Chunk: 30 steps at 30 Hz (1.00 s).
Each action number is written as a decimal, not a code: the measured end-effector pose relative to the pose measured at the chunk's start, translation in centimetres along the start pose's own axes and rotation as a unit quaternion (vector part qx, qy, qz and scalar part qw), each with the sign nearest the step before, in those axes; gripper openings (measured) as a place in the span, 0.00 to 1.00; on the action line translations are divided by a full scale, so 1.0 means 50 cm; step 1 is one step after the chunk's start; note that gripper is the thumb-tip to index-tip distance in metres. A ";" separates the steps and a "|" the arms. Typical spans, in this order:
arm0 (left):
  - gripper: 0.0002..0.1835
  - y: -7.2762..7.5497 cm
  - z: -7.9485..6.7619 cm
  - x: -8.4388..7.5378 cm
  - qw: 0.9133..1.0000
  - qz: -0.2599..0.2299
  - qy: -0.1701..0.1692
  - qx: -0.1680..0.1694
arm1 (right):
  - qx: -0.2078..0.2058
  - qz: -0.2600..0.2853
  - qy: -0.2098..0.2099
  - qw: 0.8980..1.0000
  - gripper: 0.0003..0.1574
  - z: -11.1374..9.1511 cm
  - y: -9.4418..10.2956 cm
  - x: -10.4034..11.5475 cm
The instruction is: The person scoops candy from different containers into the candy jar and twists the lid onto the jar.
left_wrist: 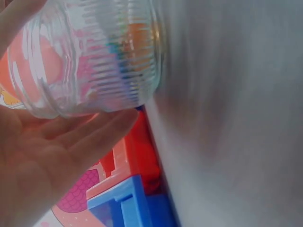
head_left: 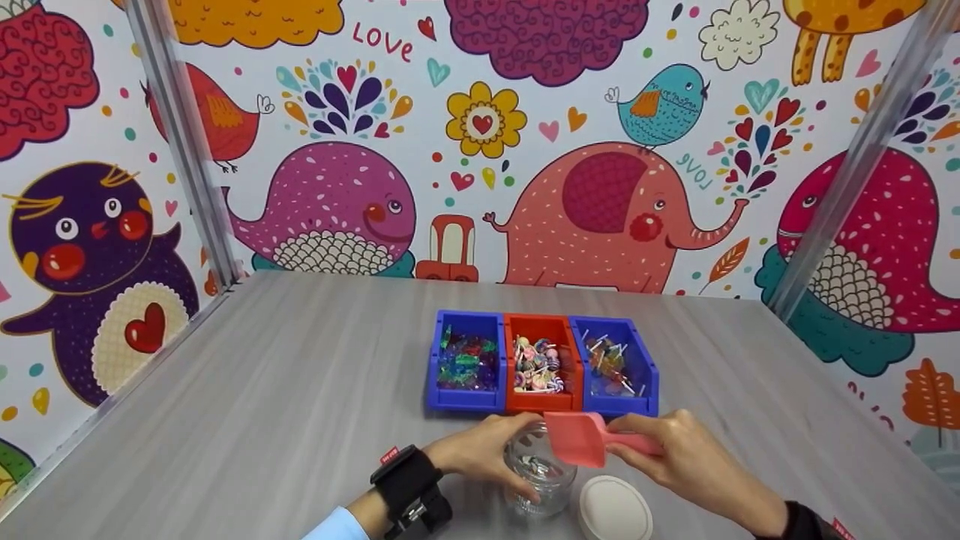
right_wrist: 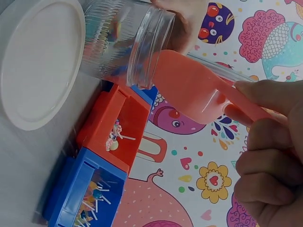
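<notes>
My left hand [head_left: 484,455] holds the clear glass jar [head_left: 544,491] around its side, thumb toward me. The jar stands on the grey table, and a few small coloured pieces show through its ribbed wall [left_wrist: 118,66]. Between thumb and curled fingers, my right hand [head_left: 686,457] grips the handle of a pink scoop [head_left: 576,439]. The scoop's blade [right_wrist: 187,87] is tilted at the jar's open mouth; no candy can be made out on it. A white round lid [head_left: 615,510] lies on the table just right of the jar.
Behind the jar stand three joined bins: a blue one [head_left: 433,382] with shiny wrapped-looking pieces, a red one [head_left: 517,401] with small lollipops, and another blue one [head_left: 651,386] with clear-wrapped lollipops. Printed panels [head_left: 480,187] wall the table's back and sides.
</notes>
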<state>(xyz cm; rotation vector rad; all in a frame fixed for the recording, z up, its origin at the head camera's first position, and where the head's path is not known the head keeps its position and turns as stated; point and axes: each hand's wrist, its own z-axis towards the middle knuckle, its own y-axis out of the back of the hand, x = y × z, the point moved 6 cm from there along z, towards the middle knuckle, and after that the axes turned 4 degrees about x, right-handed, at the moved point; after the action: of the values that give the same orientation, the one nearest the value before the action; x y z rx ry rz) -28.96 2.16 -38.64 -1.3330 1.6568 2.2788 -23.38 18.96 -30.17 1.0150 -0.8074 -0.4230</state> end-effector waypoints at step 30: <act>0.23 0.105 -0.038 0.042 0.989 -0.066 -0.005 -0.136 | 0.099 0.180 -0.113 0.972 0.21 0.006 -0.041 -0.096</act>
<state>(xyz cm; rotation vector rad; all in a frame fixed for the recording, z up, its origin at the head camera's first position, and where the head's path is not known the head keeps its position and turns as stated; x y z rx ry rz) -31.60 -2.51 -36.09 -1.4271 1.2466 2.4935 -26.62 20.92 -33.76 0.9879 -1.2342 -0.1464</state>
